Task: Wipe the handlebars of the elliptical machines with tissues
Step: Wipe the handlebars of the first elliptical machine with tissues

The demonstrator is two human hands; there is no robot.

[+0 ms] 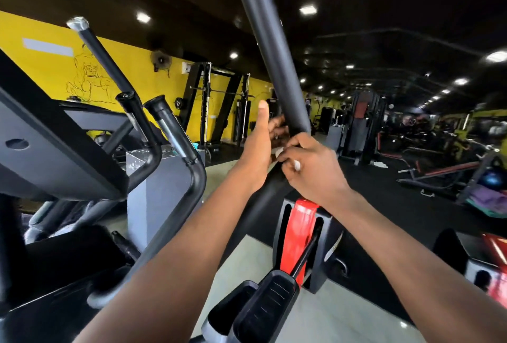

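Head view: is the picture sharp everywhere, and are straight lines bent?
Head view: the hands, left and right, and the handlebar look fairly sharp; the right edge is smeared; wide-angle distortion curves the ceiling; the ceiling lights glare.

Both hands on a black elliptical handlebar [270,68], right hand [310,167] gripping it over a white tissue [279,152], left hand [260,145] beside it with thumb raised
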